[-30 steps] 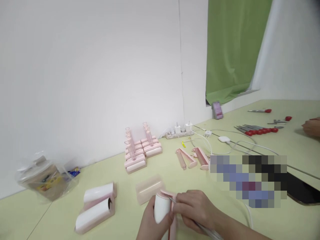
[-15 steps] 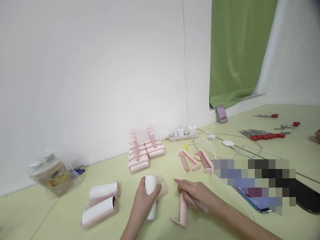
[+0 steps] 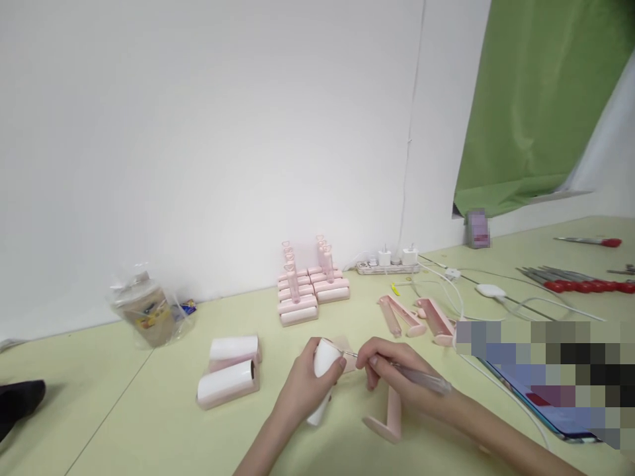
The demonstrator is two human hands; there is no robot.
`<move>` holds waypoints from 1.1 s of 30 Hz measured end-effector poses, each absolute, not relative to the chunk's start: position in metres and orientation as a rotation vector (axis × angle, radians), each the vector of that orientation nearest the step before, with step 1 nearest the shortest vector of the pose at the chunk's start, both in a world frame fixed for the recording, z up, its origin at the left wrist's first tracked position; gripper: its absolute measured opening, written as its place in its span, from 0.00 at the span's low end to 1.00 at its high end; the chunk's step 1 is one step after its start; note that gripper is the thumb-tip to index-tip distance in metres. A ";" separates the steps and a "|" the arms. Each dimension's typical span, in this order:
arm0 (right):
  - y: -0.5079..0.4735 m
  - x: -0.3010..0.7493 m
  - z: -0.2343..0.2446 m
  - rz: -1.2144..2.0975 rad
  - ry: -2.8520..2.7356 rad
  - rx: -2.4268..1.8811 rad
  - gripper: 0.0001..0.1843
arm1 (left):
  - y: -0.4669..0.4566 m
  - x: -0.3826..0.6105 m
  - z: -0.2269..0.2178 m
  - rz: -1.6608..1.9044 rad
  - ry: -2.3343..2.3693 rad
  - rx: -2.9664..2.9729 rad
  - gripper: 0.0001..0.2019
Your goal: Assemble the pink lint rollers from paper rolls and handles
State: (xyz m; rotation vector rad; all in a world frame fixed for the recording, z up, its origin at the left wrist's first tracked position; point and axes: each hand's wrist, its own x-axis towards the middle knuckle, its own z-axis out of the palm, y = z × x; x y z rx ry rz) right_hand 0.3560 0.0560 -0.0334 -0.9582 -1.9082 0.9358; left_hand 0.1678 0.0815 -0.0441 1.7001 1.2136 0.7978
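My left hand (image 3: 300, 383) is closed around a white lint roller roll (image 3: 326, 360), held tilted above the table. In my right hand (image 3: 397, 370) is a slim tool with a clear handle (image 3: 429, 380) and a thin metal shaft. Its tip is at the upper right edge of the roll; whether it touches is too small to tell. Below my right hand lies a pink roller frame (image 3: 393, 416), its upper part covered by the hand. A pale pink translucent piece (image 3: 350, 360) shows behind the roll, partly hidden.
Two white rolls (image 3: 225, 385) in pink cases lie to the left. Assembled pink rollers (image 3: 297, 307) stand near the wall, opened pink cases (image 3: 436, 322) to the right. Beyond are a power strip (image 3: 387, 267), cables, a phone (image 3: 533, 396), red-ended tools (image 3: 580, 285) and a bagged cup (image 3: 151, 317).
My right hand has risen off the pink frame and brought the tool's tip to the roll's end. The camera has turned left, so the table things appear further right.
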 end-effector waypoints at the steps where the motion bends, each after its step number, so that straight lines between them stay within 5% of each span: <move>1: 0.057 0.355 -0.033 0.953 -1.886 -0.942 0.13 | 0.082 0.167 -0.044 0.794 1.207 1.691 0.16; 16: 0.080 0.343 -0.042 1.062 -1.670 -1.004 0.11 | 0.085 0.148 -0.036 0.596 1.554 1.812 0.16; 33: 0.071 0.337 -0.041 1.101 -1.676 -0.901 0.11 | 0.089 0.151 -0.042 0.645 1.428 1.810 0.18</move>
